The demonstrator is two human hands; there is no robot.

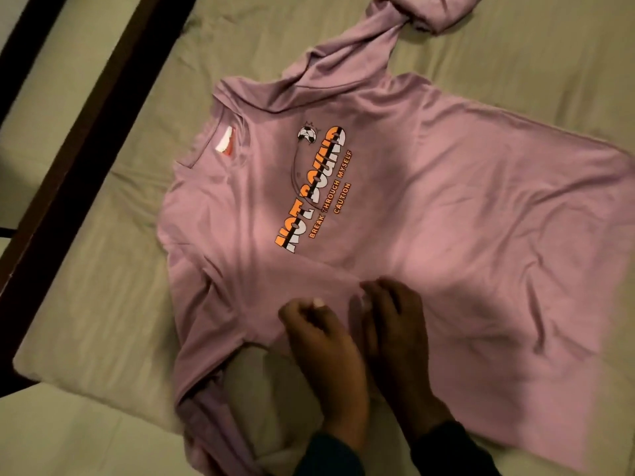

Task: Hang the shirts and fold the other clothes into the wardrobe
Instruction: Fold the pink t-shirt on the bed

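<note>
Pink shirt [395, 214] spread on bed sheet [103, 269]; at 6 o'clock, left hand [319, 341] and right hand [395, 324] pinch its fabric.

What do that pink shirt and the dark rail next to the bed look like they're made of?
The pink shirt looks like soft, thin knit fabric, probably cotton or a blend: it drapes, wrinkles and twists easily, with a slight sheen and printed lettering. The dark rail looks like dark-stained or painted wood, smooth and straight-edged; the dim, blurred picture leaves that open.

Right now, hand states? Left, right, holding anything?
Left hand: fingers curled, pinching the pink shirt.
Right hand: fingers curled onto the same shirt, gripping its fabric.
</note>
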